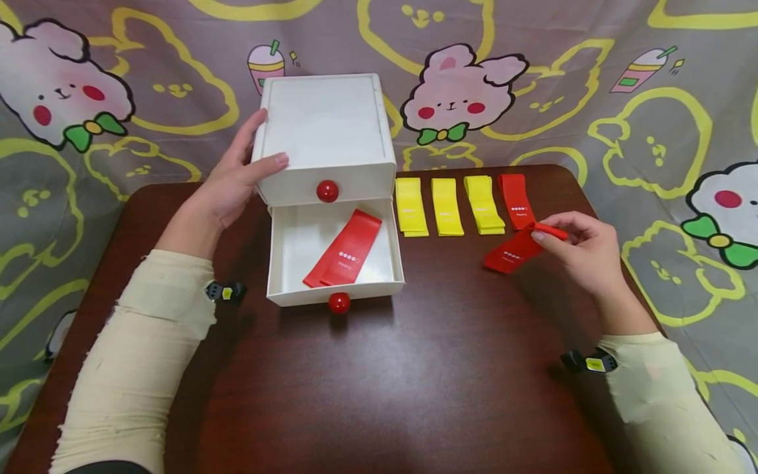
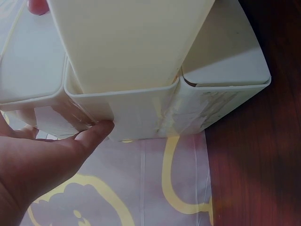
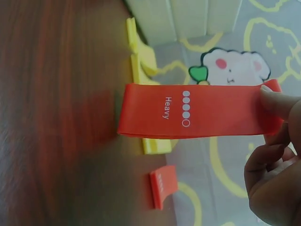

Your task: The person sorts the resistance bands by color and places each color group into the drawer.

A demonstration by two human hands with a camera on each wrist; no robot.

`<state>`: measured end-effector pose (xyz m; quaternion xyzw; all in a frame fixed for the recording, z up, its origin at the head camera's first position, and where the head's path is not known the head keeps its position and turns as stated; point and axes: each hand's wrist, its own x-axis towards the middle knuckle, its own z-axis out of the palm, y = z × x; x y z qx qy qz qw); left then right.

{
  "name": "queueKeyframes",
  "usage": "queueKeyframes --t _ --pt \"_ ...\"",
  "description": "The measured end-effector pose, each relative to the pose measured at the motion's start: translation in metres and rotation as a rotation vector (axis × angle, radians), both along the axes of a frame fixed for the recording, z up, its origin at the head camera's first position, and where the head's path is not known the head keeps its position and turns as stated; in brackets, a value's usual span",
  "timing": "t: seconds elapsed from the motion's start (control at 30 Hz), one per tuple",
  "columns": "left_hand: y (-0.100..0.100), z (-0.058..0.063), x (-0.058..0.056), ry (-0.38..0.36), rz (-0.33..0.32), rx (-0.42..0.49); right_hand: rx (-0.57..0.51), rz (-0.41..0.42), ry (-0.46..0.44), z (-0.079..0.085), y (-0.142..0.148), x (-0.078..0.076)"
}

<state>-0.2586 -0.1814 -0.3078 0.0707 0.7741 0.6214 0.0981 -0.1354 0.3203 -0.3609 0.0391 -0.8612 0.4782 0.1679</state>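
Note:
My right hand (image 1: 583,250) pinches one end of a folded red resistance band (image 3: 155,110) printed "Heavy", held up off the dark table. My left hand (image 1: 227,174) rests against a white drawer box (image 1: 322,125), its thumb on the top and its fingers along the left side. The lower drawer (image 1: 285,253) stands pulled out, with a red ball knob (image 1: 339,303). Inside it slants a folded red "Heavy" band (image 1: 349,253). Just beyond my right hand, another red band (image 1: 514,194) lies on the table.
A row of folded yellow bands (image 1: 447,207) lies between the box and the red band at the back of the table (image 1: 379,382). Behind the table hangs a cartoon-patterned cloth (image 1: 551,39). The upper drawer, with its own red knob (image 1: 328,191), is closed.

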Motion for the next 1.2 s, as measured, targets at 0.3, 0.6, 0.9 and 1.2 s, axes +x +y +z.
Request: queueKeyframes --t 0.3,0.6,0.9,1.2 --pt "0.002 0.002 -0.001 -0.011 0.004 0.002 -0.079 0.046 0.064 0.001 -0.004 -0.015" --pt "0.003 0.001 -0.001 -0.014 0.008 0.012 -0.371 0.201 0.142 0.026 -0.031 -0.023" --pt "0.001 0.003 0.000 -0.016 0.015 0.011 -0.448 0.244 0.195 0.062 -0.065 -0.027" --pt "0.001 0.002 0.001 -0.014 0.008 0.007 -0.430 0.368 0.235 0.088 -0.102 -0.023"
